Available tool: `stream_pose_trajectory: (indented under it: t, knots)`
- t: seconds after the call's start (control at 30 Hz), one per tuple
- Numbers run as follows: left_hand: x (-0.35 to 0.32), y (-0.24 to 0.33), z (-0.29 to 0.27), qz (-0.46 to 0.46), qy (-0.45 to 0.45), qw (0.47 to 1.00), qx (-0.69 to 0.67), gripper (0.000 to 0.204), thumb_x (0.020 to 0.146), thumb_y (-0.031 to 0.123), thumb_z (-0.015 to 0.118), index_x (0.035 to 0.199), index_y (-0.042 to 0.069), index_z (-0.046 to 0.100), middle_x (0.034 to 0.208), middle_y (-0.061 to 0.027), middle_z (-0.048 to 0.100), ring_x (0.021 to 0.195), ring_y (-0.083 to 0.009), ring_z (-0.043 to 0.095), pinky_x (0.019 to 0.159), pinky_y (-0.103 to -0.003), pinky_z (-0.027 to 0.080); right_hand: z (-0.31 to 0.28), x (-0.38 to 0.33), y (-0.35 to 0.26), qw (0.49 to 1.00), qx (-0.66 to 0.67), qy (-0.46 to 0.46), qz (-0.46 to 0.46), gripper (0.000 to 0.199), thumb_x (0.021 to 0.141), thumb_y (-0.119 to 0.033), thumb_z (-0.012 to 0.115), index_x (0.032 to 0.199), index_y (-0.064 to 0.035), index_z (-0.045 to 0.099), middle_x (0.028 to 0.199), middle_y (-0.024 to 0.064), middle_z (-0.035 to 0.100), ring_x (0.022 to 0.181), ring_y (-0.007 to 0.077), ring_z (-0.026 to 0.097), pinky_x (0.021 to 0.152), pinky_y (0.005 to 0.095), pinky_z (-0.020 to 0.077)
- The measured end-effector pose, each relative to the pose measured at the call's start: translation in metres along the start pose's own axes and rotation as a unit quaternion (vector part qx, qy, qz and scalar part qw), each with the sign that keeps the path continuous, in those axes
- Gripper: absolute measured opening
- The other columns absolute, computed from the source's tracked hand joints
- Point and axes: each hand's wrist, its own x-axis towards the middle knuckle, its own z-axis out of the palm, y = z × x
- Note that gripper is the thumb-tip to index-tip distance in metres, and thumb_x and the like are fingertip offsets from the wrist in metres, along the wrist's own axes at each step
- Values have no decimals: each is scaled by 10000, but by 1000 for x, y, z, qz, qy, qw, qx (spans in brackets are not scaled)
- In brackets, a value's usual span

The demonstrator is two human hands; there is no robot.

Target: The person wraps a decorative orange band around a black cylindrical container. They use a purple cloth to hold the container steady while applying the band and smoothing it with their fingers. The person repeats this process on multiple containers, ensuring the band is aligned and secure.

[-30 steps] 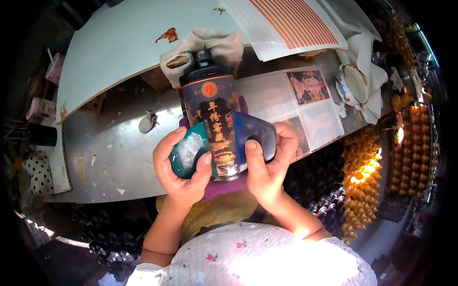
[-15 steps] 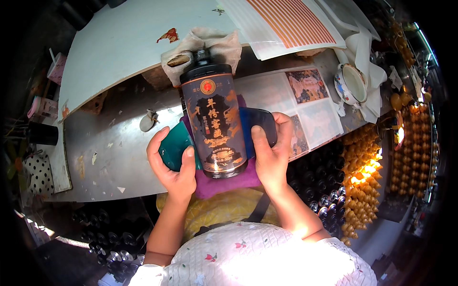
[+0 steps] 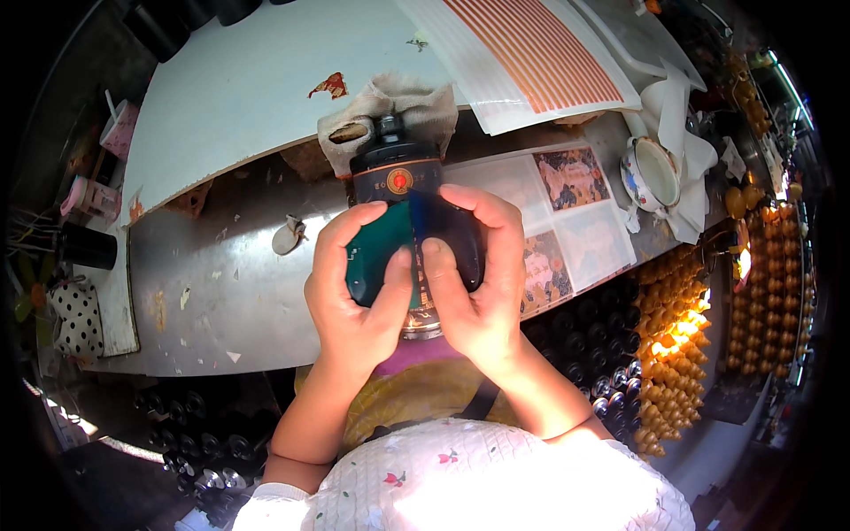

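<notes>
A black bottle (image 3: 397, 170) with a dark decorated label and a round red emblem lies in front of me, its neck pointing away. My left hand (image 3: 350, 301) is closed on a flat green scraper (image 3: 376, 257), thumb on top. In my right hand (image 3: 487, 305) is a flat dark blue scraper (image 3: 462, 232), held the same way. Both scrapers lie over the label, their inner edges meeting near its middle, and they hide most of its print. Under the bottle's base shows a purple cloth (image 3: 412, 356). A whitish rag (image 3: 421, 104) sits around the bottle's neck.
A raised white board (image 3: 230, 97) spans the back of the metal table (image 3: 212, 310). Printed decal sheets (image 3: 567, 252) lie to the right, beside an enamel pot (image 3: 653, 173). Striped sheets (image 3: 540, 53) are farther back. Rows of black bottles (image 3: 575, 336) and golden bottles (image 3: 673, 354) stand lower right.
Both hands have swung inward from the bottle's sides, bringing the green and dark blue scrapers together over the label. The head view has shifted slightly.
</notes>
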Motion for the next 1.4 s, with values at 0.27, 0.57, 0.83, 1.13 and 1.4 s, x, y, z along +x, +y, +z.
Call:
stream_pose_trajectory:
  t: [0.27, 0.57, 0.83, 1.13, 1.4]
  knots:
    - [-17, -23, 7, -166, 102, 951, -239, 386, 916, 29, 661, 1277, 45, 525, 1171, -43, 566, 1041, -112, 542, 928, -267, 446, -5, -7, 19, 966, 176, 78, 172, 411, 935, 34, 570, 1326, -23, 457, 1136, 65, 543, 1018, 122, 530, 933, 274, 447]
    - [-33, -35, -13, -251, 43, 954, -161, 367, 918, -16, 595, 1275, 45, 539, 1188, -41, 577, 1061, -131, 557, 938, -284, 458, -21, -17, 37, 932, 202, 46, 297, 363, 957, -8, 571, 1309, -43, 487, 1137, 52, 571, 1016, 96, 530, 926, 250, 445]
    - [21, -13, -25, -133, 48, 978, -152, 350, 886, -8, 641, 1227, 41, 579, 1119, -34, 598, 986, -106, 573, 883, -257, 471, -17, 28, 7, 989, 103, 27, 99, 325, 947, 43, 541, 1264, -24, 519, 1068, 45, 586, 918, 82, 557, 824, 236, 476]
    - [27, -13, -2, -182, 40, 958, -218, 356, 865, -17, 660, 1204, 61, 584, 1101, -37, 585, 1000, -113, 568, 898, -261, 462, -3, 33, 10, 989, 86, 47, 112, 311, 904, 37, 563, 1211, -10, 538, 1025, 64, 605, 897, 105, 582, 801, 255, 492]
    - [22, -11, -3, -331, 104, 877, -333, 368, 895, 49, 655, 1244, 87, 546, 1084, -57, 592, 913, -99, 603, 694, -216, 525, -6, 21, 33, 969, 124, 105, 183, 304, 899, 28, 570, 1200, -4, 545, 1111, 58, 572, 991, 114, 553, 899, 265, 457]
